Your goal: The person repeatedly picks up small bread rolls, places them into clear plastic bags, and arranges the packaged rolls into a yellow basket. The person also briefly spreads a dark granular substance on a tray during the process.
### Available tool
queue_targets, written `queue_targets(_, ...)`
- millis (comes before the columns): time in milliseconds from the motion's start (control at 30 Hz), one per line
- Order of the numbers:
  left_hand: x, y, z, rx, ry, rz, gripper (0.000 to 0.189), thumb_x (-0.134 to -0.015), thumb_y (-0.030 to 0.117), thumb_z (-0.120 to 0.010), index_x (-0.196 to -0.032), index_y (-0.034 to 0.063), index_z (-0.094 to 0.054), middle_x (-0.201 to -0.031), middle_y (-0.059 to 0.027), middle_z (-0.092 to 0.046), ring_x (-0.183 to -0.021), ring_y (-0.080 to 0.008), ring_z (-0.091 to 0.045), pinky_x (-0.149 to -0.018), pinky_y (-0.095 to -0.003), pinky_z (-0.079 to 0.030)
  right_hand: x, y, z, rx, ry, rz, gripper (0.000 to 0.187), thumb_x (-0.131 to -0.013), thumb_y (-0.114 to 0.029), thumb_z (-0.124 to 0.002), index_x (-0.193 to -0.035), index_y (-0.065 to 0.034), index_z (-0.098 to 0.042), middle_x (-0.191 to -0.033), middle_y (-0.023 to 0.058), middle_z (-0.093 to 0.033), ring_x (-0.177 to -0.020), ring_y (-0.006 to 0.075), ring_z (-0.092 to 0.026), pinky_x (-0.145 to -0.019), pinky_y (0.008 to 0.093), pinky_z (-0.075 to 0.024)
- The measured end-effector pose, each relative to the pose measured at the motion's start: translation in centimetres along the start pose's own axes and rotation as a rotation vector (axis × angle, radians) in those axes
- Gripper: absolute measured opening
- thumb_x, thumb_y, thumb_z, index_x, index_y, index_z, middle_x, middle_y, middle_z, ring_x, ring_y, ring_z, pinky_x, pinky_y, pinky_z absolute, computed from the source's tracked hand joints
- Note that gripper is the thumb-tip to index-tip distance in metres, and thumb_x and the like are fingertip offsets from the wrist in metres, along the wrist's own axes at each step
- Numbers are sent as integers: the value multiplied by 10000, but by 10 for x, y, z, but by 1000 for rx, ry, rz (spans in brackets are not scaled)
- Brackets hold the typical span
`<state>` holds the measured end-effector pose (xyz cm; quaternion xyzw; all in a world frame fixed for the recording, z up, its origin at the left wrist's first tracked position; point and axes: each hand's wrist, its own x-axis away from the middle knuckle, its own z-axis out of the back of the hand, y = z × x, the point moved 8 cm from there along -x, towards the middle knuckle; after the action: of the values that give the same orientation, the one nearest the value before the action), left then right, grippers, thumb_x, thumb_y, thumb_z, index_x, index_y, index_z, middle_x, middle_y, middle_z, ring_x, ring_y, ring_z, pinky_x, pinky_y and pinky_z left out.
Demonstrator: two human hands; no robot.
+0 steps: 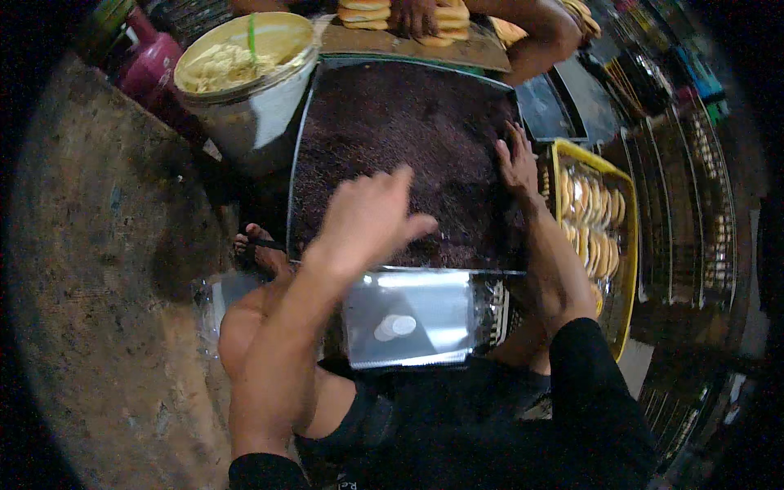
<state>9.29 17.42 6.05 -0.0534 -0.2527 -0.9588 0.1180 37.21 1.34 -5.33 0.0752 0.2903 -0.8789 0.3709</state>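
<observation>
A large metal-rimmed tray (296,153) in front of me holds a layer of dark brown, fine-grained food (392,116), perhaps chocolate sprinkles. My left hand (367,214), blurred by motion, hovers over its near left part. The thumb stands away from the curled fingers, and I see nothing held. My right hand (519,160) rests with spread fingers at the tray's right edge. Between the tray and my lap lies a stack of clear plastic sheets or bags (410,300) with pale round spots (398,326) on it.
At the far left stands a white bucket (275,110) of pale cream (226,64) with a green-handled tool (252,40). Another person's hand (416,15) touches stacked buns (450,24) on a board (392,46). A yellow crate (631,245) holds packed buns (591,199) at right.
</observation>
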Motion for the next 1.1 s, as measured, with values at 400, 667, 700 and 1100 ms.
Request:
queue_targets(400, 28, 42, -7, 49, 54, -149, 752, -863, 505, -672, -1344, -46, -496, -1054, -215, -661, -995, -365, -634, -900, -436, -481, -42, -86, -22, -620, -287, -89, 691, -1064, -520, -182, -1391, -10, -514, -1409, 183, -531, -1337, 290, -460, -1155, 377, -282)
queue_targets(667, 26, 29, 3, 53, 71, -44, 793, -880, 534, -633, -1387, -53, -468, -1103, -226, -654, -1043, -365, -622, -925, -457, -466, -127, -147, -87, 160, -324, 63, 832, -919, -718, -426, -1491, -114, -403, -1534, 203, -381, -1411, 390, -363, -1160, 522, -259)
queue_targets(700, 26, 21, 4, 58, 86, -8, 790, -881, 531, -633, -1387, -53, -468, -1104, -227, -653, -1042, -366, -622, -928, -455, -464, -135, -152, -104, 212, -392, 21, 865, -899, -743, -428, -1509, -132, -371, -1557, 199, -340, -1427, 406, -327, -1155, 561, -248)
queue_targets(1100, 39, 10, 20, 175, 146, 6, 757, -880, 496, -653, -1372, -55, -485, -1072, -219, -657, -1015, -354, -624, -927, -446, -455, -119, -123, -129, 189, -856, 83, 726, -953, -659, -445, -1381, -81, -546, -1406, 236, -526, -1315, 384, -498, -1089, 476, -406)
